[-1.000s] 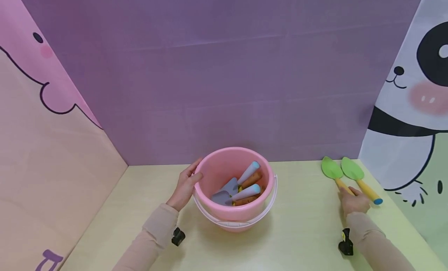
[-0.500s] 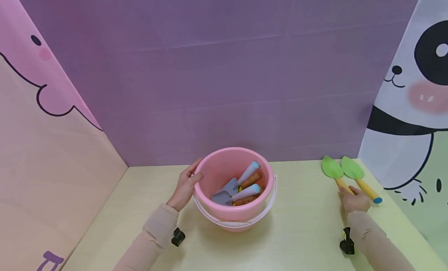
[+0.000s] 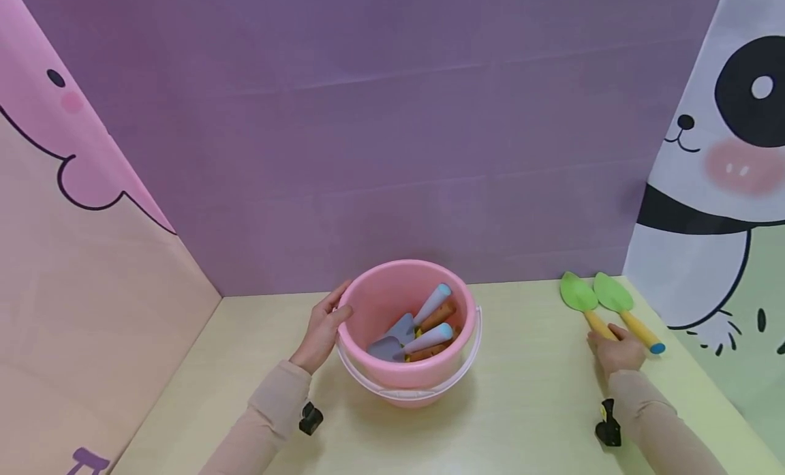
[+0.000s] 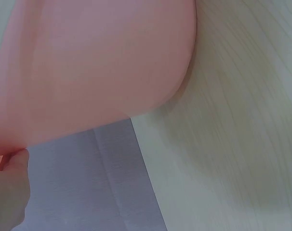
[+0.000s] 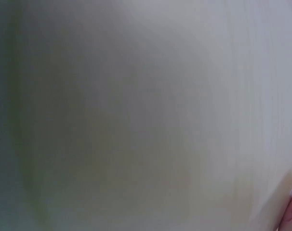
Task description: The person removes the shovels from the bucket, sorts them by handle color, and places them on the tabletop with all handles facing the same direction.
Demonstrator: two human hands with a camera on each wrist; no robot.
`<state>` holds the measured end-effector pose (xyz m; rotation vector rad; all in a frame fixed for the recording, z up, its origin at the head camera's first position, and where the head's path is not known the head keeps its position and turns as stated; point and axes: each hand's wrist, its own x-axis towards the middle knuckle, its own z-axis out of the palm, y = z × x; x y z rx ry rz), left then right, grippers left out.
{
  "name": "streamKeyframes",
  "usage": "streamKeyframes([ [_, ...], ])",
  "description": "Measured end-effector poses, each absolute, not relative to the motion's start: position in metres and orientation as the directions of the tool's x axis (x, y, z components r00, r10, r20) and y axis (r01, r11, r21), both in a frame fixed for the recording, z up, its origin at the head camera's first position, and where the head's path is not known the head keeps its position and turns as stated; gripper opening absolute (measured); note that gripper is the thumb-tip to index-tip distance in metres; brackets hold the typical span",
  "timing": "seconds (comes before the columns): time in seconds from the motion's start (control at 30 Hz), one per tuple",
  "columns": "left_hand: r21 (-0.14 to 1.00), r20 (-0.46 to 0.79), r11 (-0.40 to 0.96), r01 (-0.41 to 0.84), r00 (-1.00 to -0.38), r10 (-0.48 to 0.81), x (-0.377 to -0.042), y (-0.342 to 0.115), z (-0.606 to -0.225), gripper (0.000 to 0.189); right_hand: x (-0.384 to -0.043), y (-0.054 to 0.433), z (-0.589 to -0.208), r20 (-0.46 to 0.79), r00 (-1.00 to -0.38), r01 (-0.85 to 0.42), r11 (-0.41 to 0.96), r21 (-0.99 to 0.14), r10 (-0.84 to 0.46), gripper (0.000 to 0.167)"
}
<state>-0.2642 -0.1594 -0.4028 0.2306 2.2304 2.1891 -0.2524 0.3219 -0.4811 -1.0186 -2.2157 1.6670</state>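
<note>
A pink bucket (image 3: 392, 376) with a white bail handle (image 3: 412, 394) stands on the table, and its wall fills much of the left wrist view. My left hand (image 3: 319, 330) grips its left rim, thumb over the edge and fingers along the outside. Inside lie toy garden tools: purple-grey heads (image 3: 386, 349), light handles with blue ends (image 3: 437, 336) and brown handles (image 3: 428, 353). At the right, my right hand (image 3: 618, 352) holds the yellow handle of a green-bladed toy shovel (image 3: 578, 292). A matching shovel (image 3: 613, 294) lies close beside it, its blue-tipped handle pointing toward me.
The pale wooden table (image 3: 515, 393) meets a purple backdrop (image 3: 417, 134) just behind the bucket. A panda-print panel (image 3: 730, 168) borders the right side, close to the shovels. On the left stands a pink and beige panel (image 3: 92, 291).
The head view has shifted slightly, with the backdrop panels sliding left. Both hands keep their hold, and the bucket and shovels stay in place on the table.
</note>
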Motion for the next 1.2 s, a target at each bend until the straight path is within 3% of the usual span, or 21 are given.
streamKeyframes([
  [0.47, 0.995, 0.096, 0.004, 0.097, -0.99, 0.106, -0.263, -0.159, -0.403, 0.057, -0.247, 0.326, -0.477, -0.158, -0.814, 0.348, 0.251, -0.903, 0.56, 0.068],
  [0.93, 0.994, 0.105, -0.021, 0.103, -0.99, 0.096, -0.262, -0.157, -0.4, 0.057, -0.249, 0.322, -0.451, 0.014, -0.852, 0.242, 0.419, -0.875, 0.523, 0.057],
  [1.2, 0.996, 0.093, -0.012, 0.093, -0.99, 0.104, -0.262, -0.156, -0.399, 0.056, -0.245, 0.317, -0.428, 0.101, -0.935, 0.089, 0.504, -0.859, 0.339, 0.06],
])
